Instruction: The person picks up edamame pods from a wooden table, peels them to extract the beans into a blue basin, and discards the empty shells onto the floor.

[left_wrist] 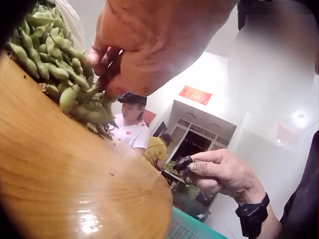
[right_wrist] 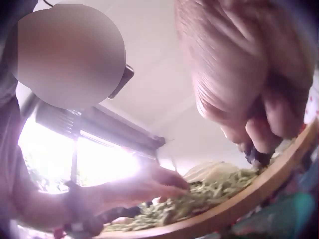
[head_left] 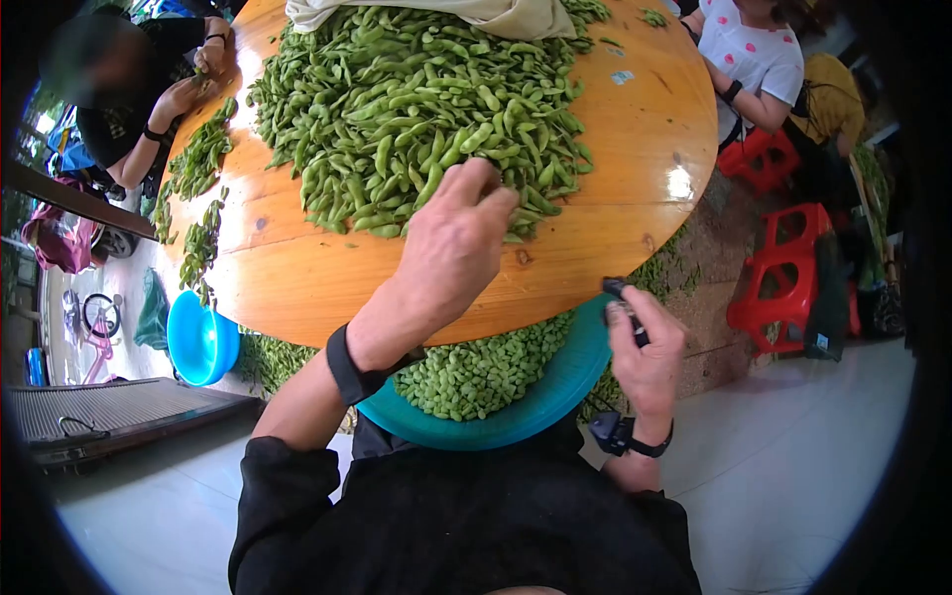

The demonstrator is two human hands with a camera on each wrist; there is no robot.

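Note:
A large heap of green soybean pods (head_left: 416, 109) covers much of the round wooden table. My left hand (head_left: 451, 243) reaches into the near edge of the heap with bent fingers, thumb and fingertips right at the pods (left_wrist: 70, 97) in the left wrist view; I cannot tell whether a pod is pinched there. Past the table's front right edge, my right hand (head_left: 645, 342) grips a small black tool (left_wrist: 183, 163) between thumb and fingers. Under the table edge, at my lap, sits a teal basin (head_left: 585, 372) holding many shelled green beans (head_left: 471, 372).
A pale cloth (head_left: 526, 18) lies over the heap's far side. Smaller pod piles (head_left: 203, 154) lie at the table's left, before another person (head_left: 119, 109). A blue basin (head_left: 198, 337) stands at left, red stools (head_left: 783, 283) at right, with a person (head_left: 754, 59) beyond.

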